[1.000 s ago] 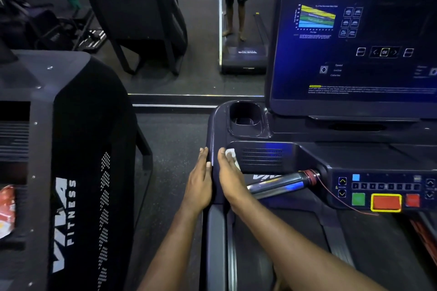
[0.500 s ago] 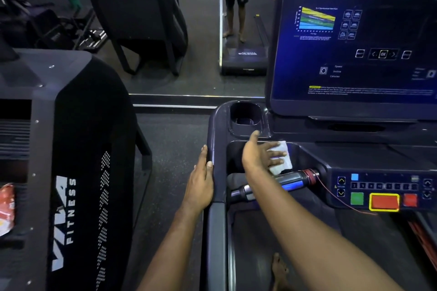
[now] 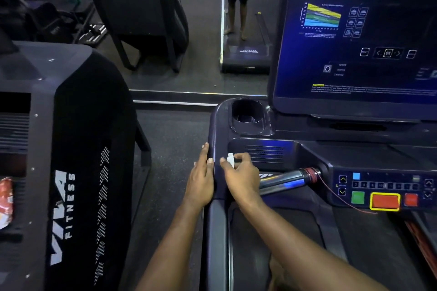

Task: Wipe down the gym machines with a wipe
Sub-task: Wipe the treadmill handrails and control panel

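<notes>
At the far left edge of the frame a red and white packet [image 3: 6,203] lies on a neighbouring machine [image 3: 78,125], a dark housing with white "FITNESS" lettering down its side. In the upper middle of the frame a mirror [image 3: 201,54] stands along the dark floor [image 3: 170,149] and reflects a pair of bare legs on a treadmill belt.

Right of the floor strip, in the lower middle of the frame, the left hand [image 3: 201,179] rests flat against the outer left edge of the treadmill console [image 3: 218,125], fingers straight and laid along the rim. Just beside it, the two hands nearly touching, the right hand [image 3: 241,175] curls over the wipe [image 3: 231,158]. The wipe is small, white and crumpled, and only a bunched corner shows between the thumb and the forefinger. It is pressed on the console's raised left wall, at the edge of the recessed tray with the slotted vent.

Above the hands sits an oval cup holder [image 3: 247,116]. To the right of the right hand a shiny metal handgrip [image 3: 283,182] runs across to the control panel, with a thin red cord [image 3: 343,198] trailing from its red collar. The panel carries a green button [image 3: 357,197], a large red button with a yellow border [image 3: 385,201] and a smaller red button [image 3: 411,199]. The lit blue screen [image 3: 354,54] fills the upper right of the frame.
</notes>
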### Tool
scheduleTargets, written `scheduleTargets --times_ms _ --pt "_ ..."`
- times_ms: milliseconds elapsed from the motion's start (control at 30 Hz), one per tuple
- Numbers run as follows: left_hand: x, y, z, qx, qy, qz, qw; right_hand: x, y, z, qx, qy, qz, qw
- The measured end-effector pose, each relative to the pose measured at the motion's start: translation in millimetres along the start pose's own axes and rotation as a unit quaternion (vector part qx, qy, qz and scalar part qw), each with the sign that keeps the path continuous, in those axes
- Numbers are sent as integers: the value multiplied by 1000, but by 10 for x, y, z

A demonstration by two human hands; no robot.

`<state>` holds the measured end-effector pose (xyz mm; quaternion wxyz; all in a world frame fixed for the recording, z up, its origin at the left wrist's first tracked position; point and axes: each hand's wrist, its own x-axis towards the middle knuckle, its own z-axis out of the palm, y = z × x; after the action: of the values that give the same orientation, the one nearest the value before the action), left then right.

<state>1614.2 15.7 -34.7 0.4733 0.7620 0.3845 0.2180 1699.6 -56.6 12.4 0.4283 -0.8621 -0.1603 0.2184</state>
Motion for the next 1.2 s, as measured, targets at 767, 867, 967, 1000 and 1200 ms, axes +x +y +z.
scheduleTargets --times_ms 767,867,967,1000,1200 --pt "-245 217 3 140 70 -45 987 -140 568 -760 -299 -171 -403 848" --pt "-438 252 70 151 63 -45 985 -79 460 -749 -286 -175 -361 870" --pt "-613 257 116 158 68 -65 983 -39 409 -646 -354 -151 -368 847" --pt "-682 281 135 163 70 -73 981 -66 459 -603 -401 -140 -383 820" --pt "-842 404 191 204 125 -86 967 -257 943 -477 -465 -68 -455 756"
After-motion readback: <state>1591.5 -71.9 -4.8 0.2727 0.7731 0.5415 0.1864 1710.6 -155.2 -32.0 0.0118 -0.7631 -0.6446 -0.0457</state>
